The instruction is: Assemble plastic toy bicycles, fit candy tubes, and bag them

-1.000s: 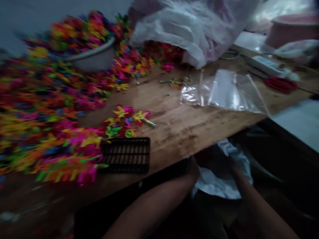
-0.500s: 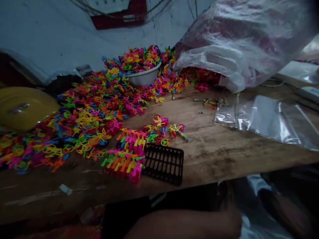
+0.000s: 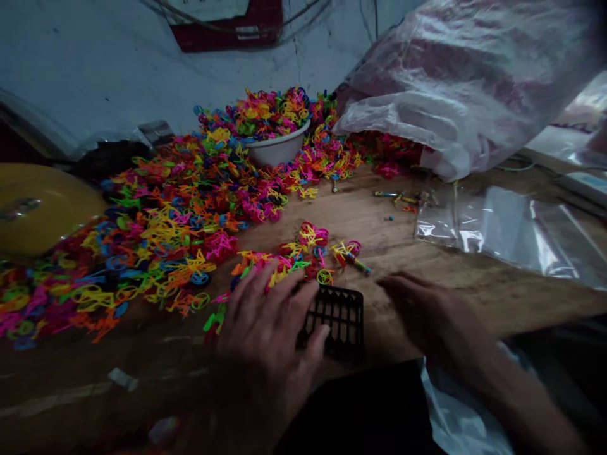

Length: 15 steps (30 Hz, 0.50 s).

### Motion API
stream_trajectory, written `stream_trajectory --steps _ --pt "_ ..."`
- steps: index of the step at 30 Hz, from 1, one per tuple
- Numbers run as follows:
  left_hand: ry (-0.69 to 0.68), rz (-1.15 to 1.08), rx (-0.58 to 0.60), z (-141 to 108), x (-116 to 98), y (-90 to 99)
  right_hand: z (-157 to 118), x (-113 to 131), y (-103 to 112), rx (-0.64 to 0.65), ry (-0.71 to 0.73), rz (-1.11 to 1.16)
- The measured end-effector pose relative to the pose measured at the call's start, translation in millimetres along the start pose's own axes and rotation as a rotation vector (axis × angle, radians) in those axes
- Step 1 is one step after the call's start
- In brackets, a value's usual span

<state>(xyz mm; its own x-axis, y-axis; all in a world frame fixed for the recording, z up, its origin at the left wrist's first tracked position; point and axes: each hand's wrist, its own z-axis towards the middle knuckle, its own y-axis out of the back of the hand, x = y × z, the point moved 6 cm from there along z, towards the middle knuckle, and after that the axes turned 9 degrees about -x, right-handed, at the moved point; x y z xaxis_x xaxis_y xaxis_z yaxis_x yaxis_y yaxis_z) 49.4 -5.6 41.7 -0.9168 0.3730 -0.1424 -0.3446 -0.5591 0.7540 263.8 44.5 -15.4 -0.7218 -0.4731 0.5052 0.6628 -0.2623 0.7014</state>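
Note:
My left hand (image 3: 270, 332) reaches over the black slotted rack (image 3: 348, 319), its fingers spread. It covers much of the rack's left side and a cluster of bright plastic pieces (image 3: 253, 259) there; whether the fingertips touch them I cannot tell. To the right of the rack is my right hand (image 3: 427, 309), somewhat blurred, with fingers stretched out and nothing seen in it. Just beyond the rack lie several loose ringed plastic pieces (image 3: 313, 234) and a small patterned stick (image 3: 359, 264).
A large heap of multicoloured plastic pieces (image 3: 175, 215) spreads along the left, around a heaped white bowl (image 3: 279, 150). A yellow rounded object (image 3: 47, 215) stands far left. A big plastic bag (image 3: 455, 82) and clear sleeves (image 3: 507, 230) occupy the right. The table's edge runs nearby.
Both hands have come up over the table: the left over the rack and the clustered pieces, the right beside the rack. The view has shifted slightly.

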Motion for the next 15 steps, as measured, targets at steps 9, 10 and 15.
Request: stream_trajectory --steps 9,10,15 --pt "-0.015 0.122 0.231 -31.2 41.8 -18.6 6.3 42.2 -97.7 0.335 0.248 -0.013" --pt "-0.027 0.105 0.219 -33.4 43.6 -16.0 0.2 33.5 -86.6 0.339 0.236 0.018" --pt "0.006 0.115 0.2 -35.2 45.7 -20.3 -4.4 -10.1 -36.8 0.19 0.072 0.25"
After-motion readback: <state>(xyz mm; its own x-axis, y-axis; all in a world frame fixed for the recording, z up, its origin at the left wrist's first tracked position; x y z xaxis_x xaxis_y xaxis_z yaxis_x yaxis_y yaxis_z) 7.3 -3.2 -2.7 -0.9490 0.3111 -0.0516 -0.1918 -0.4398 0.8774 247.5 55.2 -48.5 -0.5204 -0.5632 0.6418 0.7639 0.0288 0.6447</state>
